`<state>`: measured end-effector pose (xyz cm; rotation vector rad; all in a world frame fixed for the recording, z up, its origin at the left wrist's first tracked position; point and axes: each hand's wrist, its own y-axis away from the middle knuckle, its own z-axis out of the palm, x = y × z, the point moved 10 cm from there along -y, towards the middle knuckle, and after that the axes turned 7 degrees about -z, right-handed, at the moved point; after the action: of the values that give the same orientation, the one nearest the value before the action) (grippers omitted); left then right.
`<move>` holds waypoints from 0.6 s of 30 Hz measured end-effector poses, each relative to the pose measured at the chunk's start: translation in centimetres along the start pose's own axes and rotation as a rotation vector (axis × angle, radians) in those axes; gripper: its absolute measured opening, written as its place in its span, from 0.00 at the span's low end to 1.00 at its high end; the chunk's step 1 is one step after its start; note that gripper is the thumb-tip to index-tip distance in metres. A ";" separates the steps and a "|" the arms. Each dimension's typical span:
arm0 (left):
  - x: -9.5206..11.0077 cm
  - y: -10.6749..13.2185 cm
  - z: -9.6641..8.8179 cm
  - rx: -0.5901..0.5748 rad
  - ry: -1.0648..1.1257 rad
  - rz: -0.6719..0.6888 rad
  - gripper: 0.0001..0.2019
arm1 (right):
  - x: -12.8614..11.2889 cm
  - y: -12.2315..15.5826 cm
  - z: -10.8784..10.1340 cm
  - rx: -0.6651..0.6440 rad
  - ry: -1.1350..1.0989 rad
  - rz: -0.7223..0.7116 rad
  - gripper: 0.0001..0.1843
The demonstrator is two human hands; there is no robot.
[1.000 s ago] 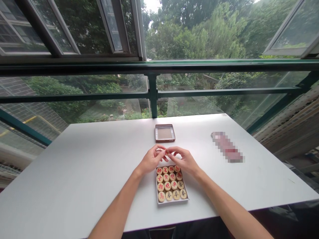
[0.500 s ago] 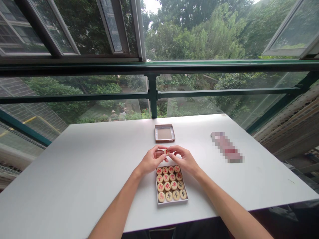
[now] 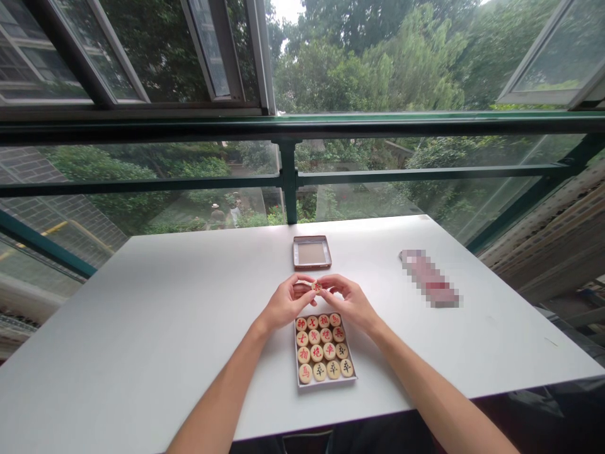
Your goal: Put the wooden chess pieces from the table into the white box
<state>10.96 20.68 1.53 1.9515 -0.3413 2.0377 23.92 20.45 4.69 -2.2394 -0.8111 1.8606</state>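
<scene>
Between the fingertips of both hands is a round xiangqi piece (image 3: 317,287) with a red character facing up toward me. My left hand (image 3: 289,300) pinches it from the left, and my right hand (image 3: 346,299) from the right. Just below the hands lies a shallow white box (image 3: 327,384) filled with rows of round wooden xiangqi pieces (image 3: 316,353). Most show red characters; several along the lower right show black ones. Beyond my hands sits an upturned box lid (image 3: 312,253), its inside showing.
All of this rests on a white table (image 3: 189,302). A blurred-out pinkish oblong item (image 3: 431,279) lies on the right. Behind the table's far edge runs a dark green railing (image 3: 288,183) with glass, and trees and people show outside.
The held xiangqi piece has tipped slightly, so its red character shows more clearly. Both hands stay in almost the same place, and the box has not moved.
</scene>
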 end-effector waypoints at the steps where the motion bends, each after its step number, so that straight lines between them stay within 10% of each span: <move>1: 0.0 0.0 0.0 0.001 0.000 0.001 0.18 | 0.0 0.0 0.0 -0.001 -0.002 -0.002 0.11; 18: 0.8 0.1 -0.3 0.070 -0.041 0.016 0.18 | -0.2 0.0 0.1 -0.017 -0.069 -0.007 0.13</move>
<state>10.57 20.75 2.28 2.0398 -0.2998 2.0482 23.77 20.34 4.79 -2.1906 -0.8470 1.9450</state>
